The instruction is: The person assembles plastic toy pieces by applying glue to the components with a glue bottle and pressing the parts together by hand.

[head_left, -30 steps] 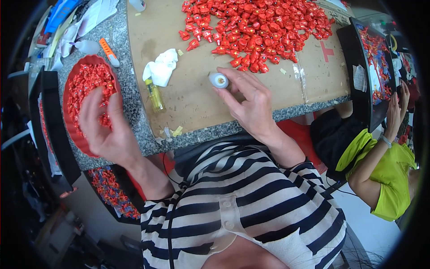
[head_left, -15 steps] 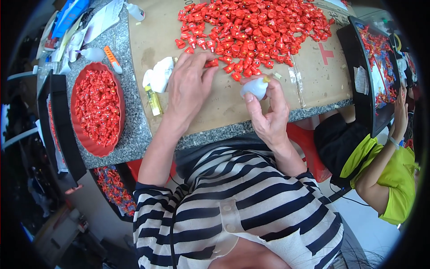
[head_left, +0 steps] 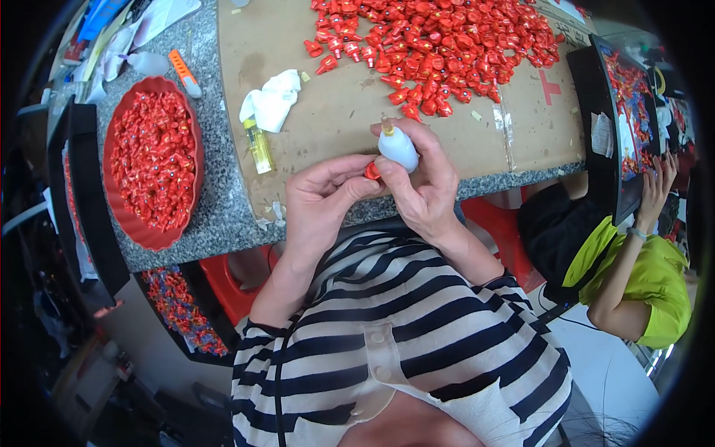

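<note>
My left hand [head_left: 322,195] pinches a small red plastic piece [head_left: 372,170] between thumb and fingers, close to the near edge of the table. Beside it, my right hand [head_left: 424,179] is closed around a small white squeeze bottle [head_left: 398,147] with a yellowish tip that points away from me. Thumb and fingers of the right hand come up against the red piece. Beyond both hands, a large heap of similar red pieces [head_left: 447,45] lies on a cardboard sheet [head_left: 328,119]. What the left fingertips cover of the piece is hidden.
A red scalloped bowl [head_left: 153,240] full of red pieces stands at left. Near it lie an orange cutter [head_left: 185,73], a second squeeze bottle [head_left: 147,62], a yellow lighter [head_left: 261,147] and crumpled white tissue [head_left: 274,100]. A co-worker's hand [head_left: 657,186] is at a black tray [head_left: 602,134] at right.
My left hand has drawn a red piece from the heap's near edge back toward me. My right hand has moved left with the bottle, and the hands now meet. The view has shifted slightly.
</note>
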The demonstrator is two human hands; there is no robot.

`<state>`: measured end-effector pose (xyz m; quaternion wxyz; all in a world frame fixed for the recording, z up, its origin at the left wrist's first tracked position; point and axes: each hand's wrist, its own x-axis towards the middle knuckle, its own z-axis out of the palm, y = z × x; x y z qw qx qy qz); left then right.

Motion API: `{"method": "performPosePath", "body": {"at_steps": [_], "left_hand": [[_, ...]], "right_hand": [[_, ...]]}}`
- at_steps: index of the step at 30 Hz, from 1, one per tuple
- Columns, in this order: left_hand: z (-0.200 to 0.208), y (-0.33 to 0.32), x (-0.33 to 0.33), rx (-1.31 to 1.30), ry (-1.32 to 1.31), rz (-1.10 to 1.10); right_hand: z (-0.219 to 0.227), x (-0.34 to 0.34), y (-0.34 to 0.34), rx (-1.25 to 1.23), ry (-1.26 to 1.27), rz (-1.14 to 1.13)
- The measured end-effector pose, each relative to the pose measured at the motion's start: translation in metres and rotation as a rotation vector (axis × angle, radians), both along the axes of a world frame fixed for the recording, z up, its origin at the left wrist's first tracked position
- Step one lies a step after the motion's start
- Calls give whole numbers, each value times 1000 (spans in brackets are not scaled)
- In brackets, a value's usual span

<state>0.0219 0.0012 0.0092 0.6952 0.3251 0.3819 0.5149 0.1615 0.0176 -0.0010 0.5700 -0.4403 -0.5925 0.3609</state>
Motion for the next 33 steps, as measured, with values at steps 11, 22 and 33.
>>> {"method": "performPosePath", "body": {"at_steps": [11, 22, 33], "left_hand": [[-12, 0, -17, 119, -4, 40], [-11, 1, -15, 129, 37, 35], [-11, 1, -15, 119, 49, 34]], "right_hand": [[37, 43, -12, -98, -131, 147], [29, 41, -16, -151, -88, 166], [28, 41, -15, -195, -64, 160]]}}
